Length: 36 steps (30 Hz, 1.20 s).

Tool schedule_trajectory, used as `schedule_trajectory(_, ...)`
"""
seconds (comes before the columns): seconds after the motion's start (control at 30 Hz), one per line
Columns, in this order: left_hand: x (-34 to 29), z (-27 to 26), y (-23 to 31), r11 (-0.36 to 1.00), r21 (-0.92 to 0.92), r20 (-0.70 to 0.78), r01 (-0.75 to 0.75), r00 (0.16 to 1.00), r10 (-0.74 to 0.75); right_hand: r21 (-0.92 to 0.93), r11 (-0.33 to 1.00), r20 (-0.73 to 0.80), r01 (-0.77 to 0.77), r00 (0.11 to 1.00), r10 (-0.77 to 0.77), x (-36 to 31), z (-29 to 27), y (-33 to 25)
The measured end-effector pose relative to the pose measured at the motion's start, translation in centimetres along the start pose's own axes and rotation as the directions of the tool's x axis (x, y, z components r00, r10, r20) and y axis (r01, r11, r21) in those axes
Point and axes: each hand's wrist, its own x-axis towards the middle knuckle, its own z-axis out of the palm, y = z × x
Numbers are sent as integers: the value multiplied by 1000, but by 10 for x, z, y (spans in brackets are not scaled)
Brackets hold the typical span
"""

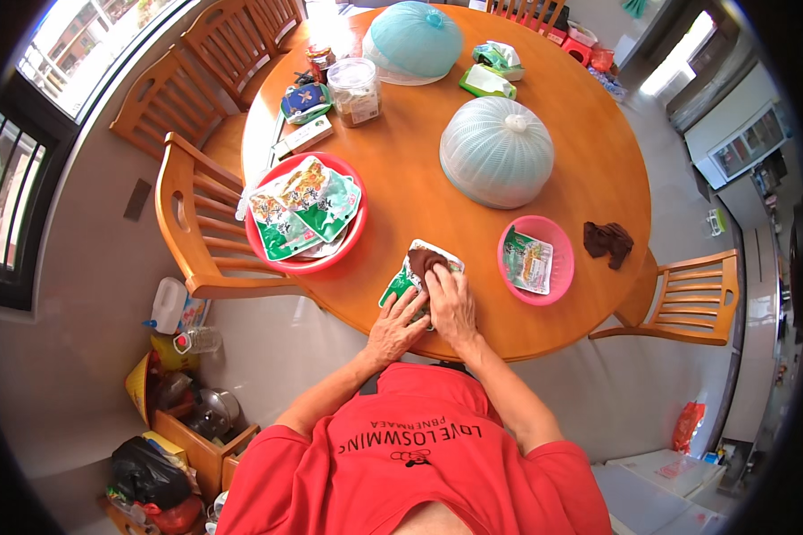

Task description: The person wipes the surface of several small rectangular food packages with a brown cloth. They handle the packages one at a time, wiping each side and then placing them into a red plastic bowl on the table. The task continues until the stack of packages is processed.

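Observation:
A green and white food packet lies flat at the near edge of the round wooden table. My left hand rests on its near left part, fingers stretched out and holding nothing. Bunched under the fingers of my right hand is a brown cloth, pressed on the packet's upper face. Both hands partly cover the packet. To the left, a red basin holds several similar packets. A smaller pink basket on the right has one packet inside.
A second dark brown cloth lies at the table's right side. Farther back stand two mesh food covers, one pale and one blue, and a clear plastic jar. Wooden chairs surround the table.

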Motion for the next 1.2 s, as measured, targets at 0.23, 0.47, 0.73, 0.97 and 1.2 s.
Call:
schedule_trajectory(0.23, 4, -7, 0, 999, -43, -8, -1, 1000, 0, 12, 962, 25, -271, 962, 271, -9, 8, 12)
schedule_trajectory(0.47, 0, -3, -1, 998, -63, -12, 16, 1000, -17, 92, 993, 118, -69, 991, 58, -13, -4, -2)
schedule_trajectory(0.73, 3, -9, 5, 987, -150, -94, 58, 993, -73, 117, 992, 148, 39, 987, -56, 40, 9, 21)
schedule_trajectory(0.97, 1, -7, 2, 991, -137, -107, 10, 994, -24, 85, 959, 175, 269, 944, -280, 40, 6, 0)
schedule_trajectory(1.2, 6, -13, 4, 986, -166, -85, 17, 996, -32, 124, 973, 344, 192, 912, -224, 39, 4, -4)
